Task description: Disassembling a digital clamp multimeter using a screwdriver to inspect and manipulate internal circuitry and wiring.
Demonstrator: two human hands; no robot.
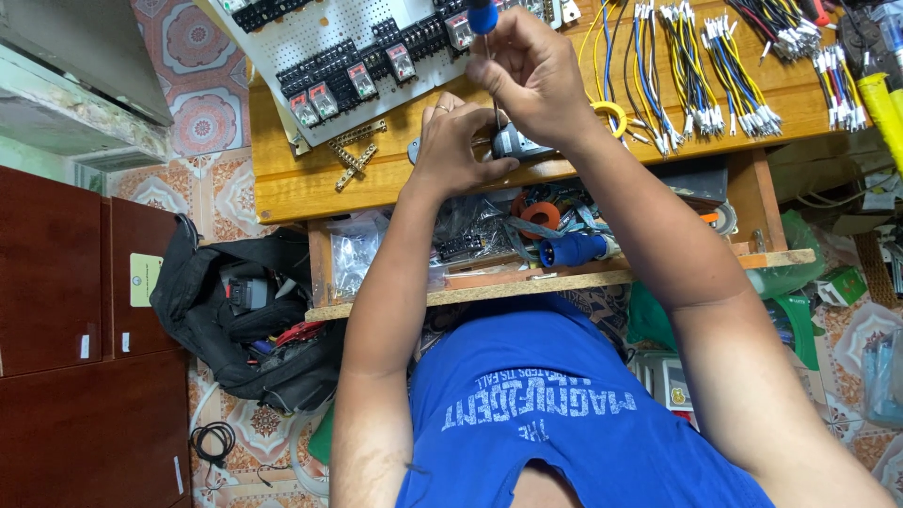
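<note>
Blue t-shirt [564, 414] fills the bottom of the view, both forearms reaching out over the wooden surface [310, 179]. Left hand [456, 146] is curled around a small grey electrical component [519, 144], pinning it at the surface's near edge. Right hand [531, 75] pinches a blue-handled screwdriver [483, 16], tip down on that part. White panel of relays [357, 52] sits just behind, bundles of cut wires [696, 80] to the right.

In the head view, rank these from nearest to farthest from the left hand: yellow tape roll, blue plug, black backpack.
From the left hand:
1. Yellow tape roll, on the bench top just beyond the right hand.
2. Blue plug, on the shelf under the bench.
3. Black backpack, on the floor beside the bench.
</note>
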